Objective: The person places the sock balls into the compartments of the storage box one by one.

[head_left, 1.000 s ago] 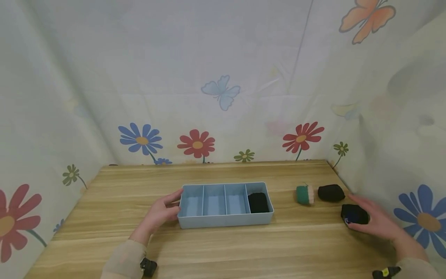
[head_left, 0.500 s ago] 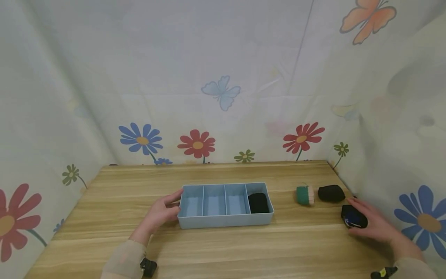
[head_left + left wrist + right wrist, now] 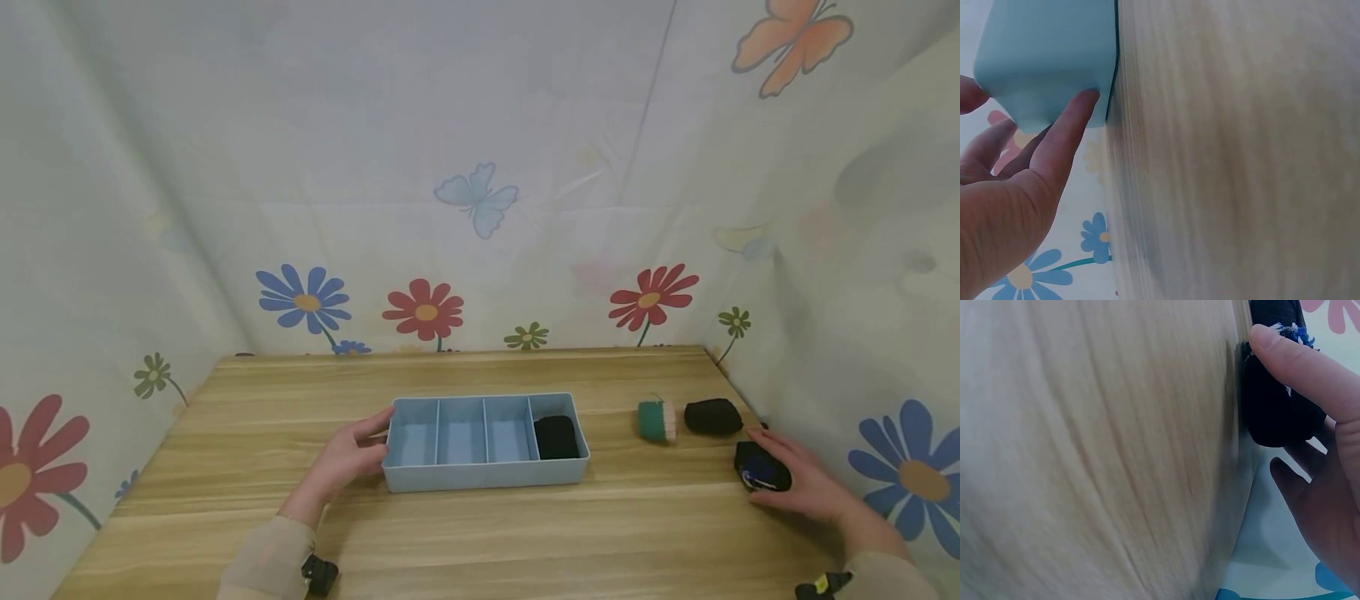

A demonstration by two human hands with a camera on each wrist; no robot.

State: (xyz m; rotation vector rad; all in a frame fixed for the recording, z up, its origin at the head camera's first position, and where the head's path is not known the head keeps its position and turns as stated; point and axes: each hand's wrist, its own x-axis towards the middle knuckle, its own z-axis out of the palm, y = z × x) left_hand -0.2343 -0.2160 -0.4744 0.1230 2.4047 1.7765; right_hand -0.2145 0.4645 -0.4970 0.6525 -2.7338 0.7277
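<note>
**Head view: hands at tray and sock roll**

Left hand (image 3: 347, 457) touches end of blue tray (image 3: 480, 477); black roll (image 3: 556, 436) in rightmost compartment; right hand (image 3: 806, 483) grips dark roll (image 3: 759, 467) on table (image 3: 525, 533); green roll (image 3: 656, 419) and second black roll (image 3: 712, 416) nearby.

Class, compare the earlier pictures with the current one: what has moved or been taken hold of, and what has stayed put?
The right hand has closed in slightly on the dark rolled sock with blue marks, its fingers now curled round it; the sock barely shifted. The left hand still rests against the blue tray. The green roll and black roll are unmoved.
</note>
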